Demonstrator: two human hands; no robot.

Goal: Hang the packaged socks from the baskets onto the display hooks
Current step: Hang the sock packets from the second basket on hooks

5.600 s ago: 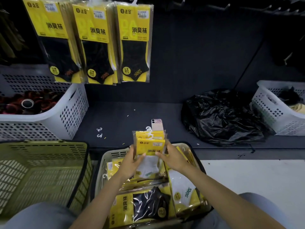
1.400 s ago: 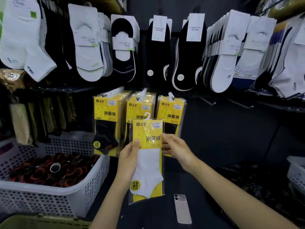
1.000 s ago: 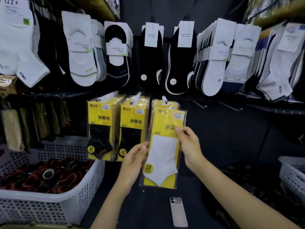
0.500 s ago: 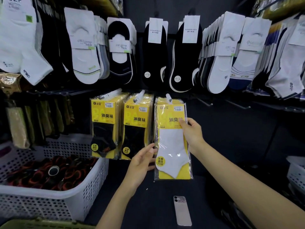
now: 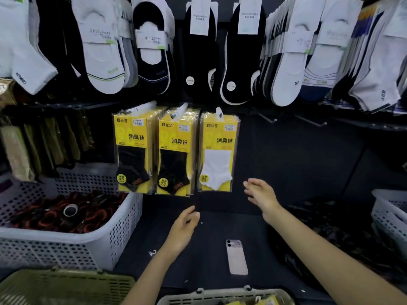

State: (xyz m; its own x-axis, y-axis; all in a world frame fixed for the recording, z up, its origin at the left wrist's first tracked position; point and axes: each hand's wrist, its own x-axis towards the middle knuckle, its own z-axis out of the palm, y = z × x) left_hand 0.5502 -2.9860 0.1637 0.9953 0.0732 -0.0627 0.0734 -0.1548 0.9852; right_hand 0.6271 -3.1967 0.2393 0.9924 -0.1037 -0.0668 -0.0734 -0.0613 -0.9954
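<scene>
Both hands, left hand (image 5: pixel 184 227) and right hand (image 5: pixel 261 194), relaxed, fingers loose, empty; white-sock pack (image 5: pixel 218 150) hangs untouched.

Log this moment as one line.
white sock pack: hanging on hook, beside black sock packs | left hand: open, empty | right hand: open, empty | basket: yellow packs inside

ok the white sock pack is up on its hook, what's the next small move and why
Probably lower the right hand toward the basket at the bottom edge to pick another pack. The white sock pack hangs on its hook, apart from both hands; the left hand is empty too, and yellow packs show in that basket.
</scene>
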